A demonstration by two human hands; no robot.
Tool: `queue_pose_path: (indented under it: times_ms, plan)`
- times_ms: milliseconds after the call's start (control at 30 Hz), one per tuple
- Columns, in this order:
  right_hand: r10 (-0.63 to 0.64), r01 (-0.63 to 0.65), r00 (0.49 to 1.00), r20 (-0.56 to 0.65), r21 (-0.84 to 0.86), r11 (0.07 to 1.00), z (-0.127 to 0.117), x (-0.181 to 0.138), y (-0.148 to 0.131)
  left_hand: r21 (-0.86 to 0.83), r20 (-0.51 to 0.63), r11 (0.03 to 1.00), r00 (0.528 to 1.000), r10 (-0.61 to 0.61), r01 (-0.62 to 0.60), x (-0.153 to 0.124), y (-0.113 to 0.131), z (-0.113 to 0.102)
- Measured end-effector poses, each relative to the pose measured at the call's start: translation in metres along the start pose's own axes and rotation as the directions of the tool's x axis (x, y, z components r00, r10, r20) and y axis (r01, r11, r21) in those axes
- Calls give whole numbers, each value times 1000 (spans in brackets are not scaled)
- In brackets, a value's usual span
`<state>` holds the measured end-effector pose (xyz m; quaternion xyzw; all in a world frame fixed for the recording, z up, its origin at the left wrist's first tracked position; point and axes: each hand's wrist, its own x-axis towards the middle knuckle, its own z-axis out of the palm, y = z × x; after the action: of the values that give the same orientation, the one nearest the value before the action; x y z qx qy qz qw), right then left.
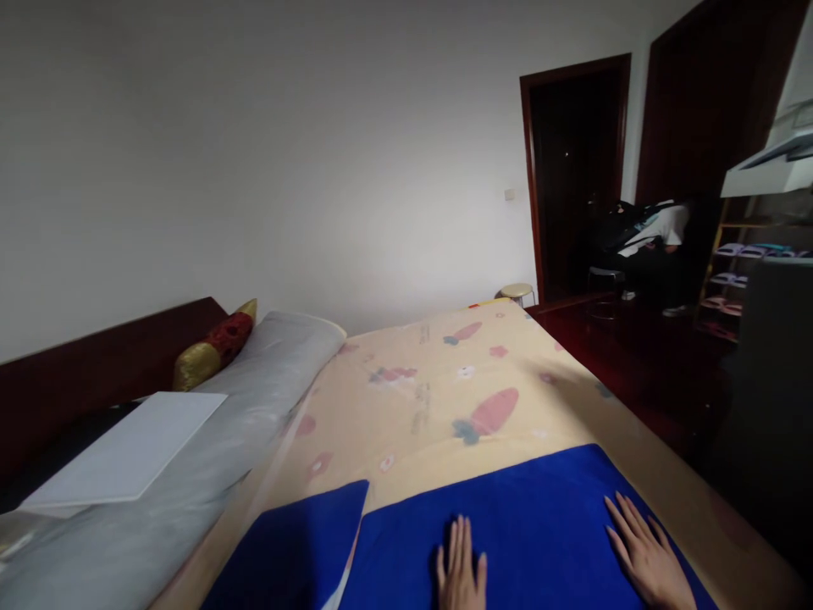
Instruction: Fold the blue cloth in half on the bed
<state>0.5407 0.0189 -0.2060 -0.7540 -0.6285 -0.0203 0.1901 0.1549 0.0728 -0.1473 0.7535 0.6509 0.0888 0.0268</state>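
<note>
A blue cloth (pixel 527 517) lies spread over the near end of a bed covered by a cream sheet (pixel 445 381) printed with carrots and flowers. My left hand (pixel 461 572) rests flat on the cloth near its middle, fingers together and extended. My right hand (pixel 644 555) lies flat on the cloth's right part, fingers slightly apart, close to the cloth's right edge. Neither hand holds anything. A second blue piece (pixel 298 546) lies to the left, separated by a narrow gap.
A grey rolled quilt (pixel 254 390) runs along the bed's left side with a white board (pixel 133 449) on it and a gold-red cushion (pixel 216 343) behind. A dark headboard (pixel 95 364) stands left. Right: dark floor, round stool (pixel 516 292), shoe rack (pixel 737 280), open doorway (pixel 575 178).
</note>
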Motion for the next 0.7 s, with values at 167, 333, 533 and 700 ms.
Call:
queue_pose_path:
  times_ms: [167, 333, 533, 700]
  plan:
    - [13, -13, 1000, 0, 41, 999, -7, 3, -7, -149, 85, 971, 976, 202, -188, 42, 90, 28]
    - [25, -26, 1000, 9, 59, 998, -7, 3, -8, -126, 88, 962, 963, 255, -243, 68, 99, 36]
    - [25, -25, 1000, 8, 58, 998, -12, 3, -9, 64, 140, 991, 984, 109, -118, 90, -1, -7]
    - [38, -40, 998, 41, 54, 998, -13, 3, -8, 184, 119, 979, 987, -106, 83, 81, -136, -26]
